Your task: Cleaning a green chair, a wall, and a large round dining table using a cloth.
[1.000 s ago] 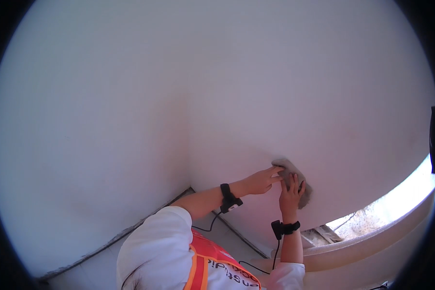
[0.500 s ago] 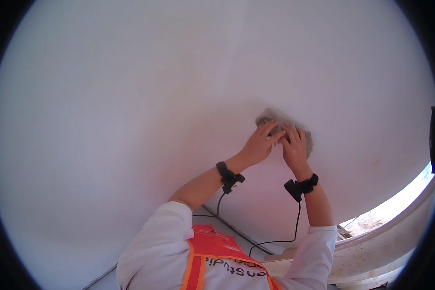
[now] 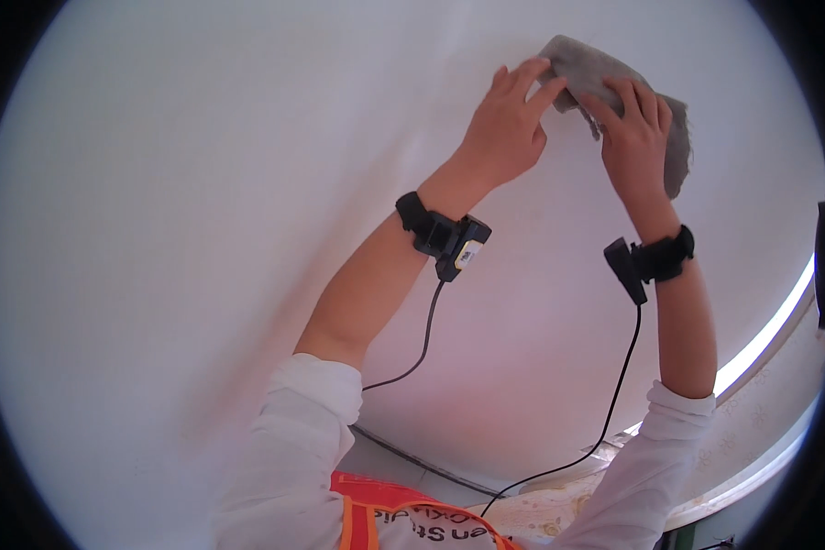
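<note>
A grey cloth (image 3: 605,73) is pressed flat against a white wall (image 3: 202,202) high in the view. My left hand (image 3: 509,124) lies on the cloth's left end, fingers spread. My right hand (image 3: 634,133) presses the cloth's middle, its lower right part hanging past the fingers. Both arms reach up with black wrist bands and cables. White sleeves and an orange vest show at the bottom.
The wall fills most of the view. A pale ledge or frame (image 3: 761,431) curves along the lower right, with a bright strip of light (image 3: 775,330) above it. A dark seam (image 3: 412,458) runs along the wall's foot.
Both hands have slid the cloth upward along the wall, and the arms have stretched out further. The view has tilted with them.
</note>
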Demonstrator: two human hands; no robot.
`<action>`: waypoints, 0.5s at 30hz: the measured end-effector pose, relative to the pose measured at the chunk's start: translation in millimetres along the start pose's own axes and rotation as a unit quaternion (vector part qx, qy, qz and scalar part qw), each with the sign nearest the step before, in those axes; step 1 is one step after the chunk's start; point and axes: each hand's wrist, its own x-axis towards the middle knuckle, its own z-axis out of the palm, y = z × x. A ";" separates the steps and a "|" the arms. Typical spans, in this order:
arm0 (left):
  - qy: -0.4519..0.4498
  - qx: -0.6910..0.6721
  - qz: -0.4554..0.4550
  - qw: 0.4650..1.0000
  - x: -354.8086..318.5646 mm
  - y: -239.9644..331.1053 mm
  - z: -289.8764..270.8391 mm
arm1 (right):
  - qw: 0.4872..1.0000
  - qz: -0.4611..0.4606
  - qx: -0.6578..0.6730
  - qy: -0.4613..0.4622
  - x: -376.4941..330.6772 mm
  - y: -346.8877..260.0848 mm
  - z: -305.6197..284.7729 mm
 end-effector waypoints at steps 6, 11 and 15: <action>-0.006 0.007 -0.022 1.000 8.2 5.5 9.4 | 0.962 0.106 0.197 -0.154 -8.5 31.0 23.6; -0.022 0.046 -0.027 0.998 19.8 5.4 1.0 | 0.963 0.091 0.183 -0.176 22.5 15.3 -1.7; -0.025 0.118 -0.020 0.993 26.3 10.2 11.5 | 0.959 0.070 0.184 -0.206 20.1 21.0 -8.4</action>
